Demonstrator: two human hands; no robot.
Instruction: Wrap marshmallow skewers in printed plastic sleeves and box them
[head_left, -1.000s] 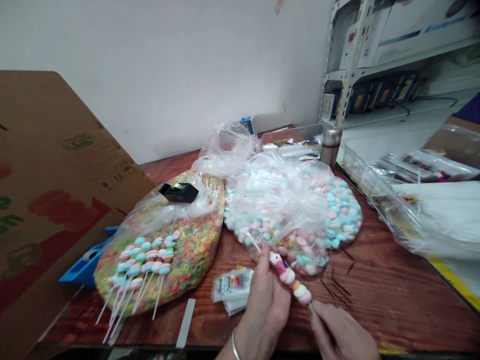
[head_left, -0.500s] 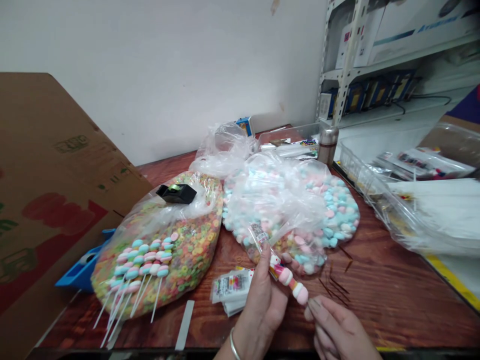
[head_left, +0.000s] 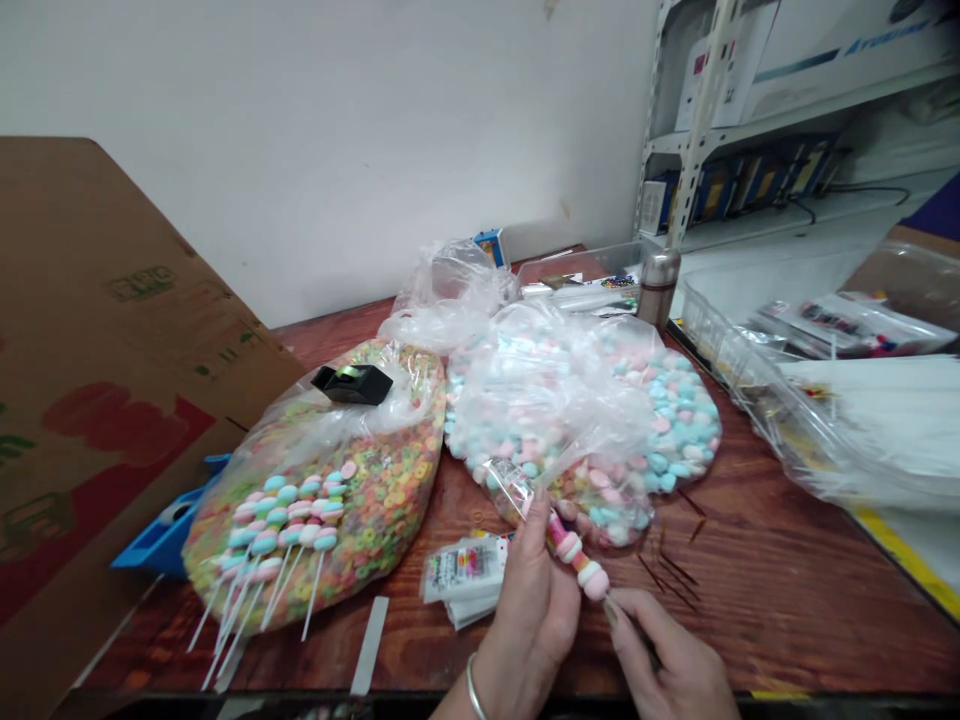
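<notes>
A marshmallow skewer (head_left: 582, 563) in pink and white slants across the space between my hands. My left hand (head_left: 534, 610) is closed around its upper part and a clear plastic sleeve (head_left: 510, 484), which sticks out past my thumb. How much of the skewer lies inside the sleeve I cannot tell. My right hand (head_left: 664, 655) pinches the skewer's lower end, just below the last pink marshmallow; the stick there is mostly hidden by my fingers. Beside my left wrist lies a small stack of printed clear sleeves (head_left: 465, 575).
Several finished marshmallow skewers (head_left: 285, 515) lie on a big bag of cereal rings (head_left: 397, 490), with a black tape dispenser (head_left: 352, 384). Behind my hands sits a bag of marshmallows (head_left: 675, 430). Brown twist ties (head_left: 671, 575) are at right, near a clear plastic tray (head_left: 772, 420). A cardboard box (head_left: 135, 380) stands left.
The skewer has shifted slightly up and left, further into my left hand's grip. My right hand has followed it a little to the left, and the sleeve's far end has tilted left.
</notes>
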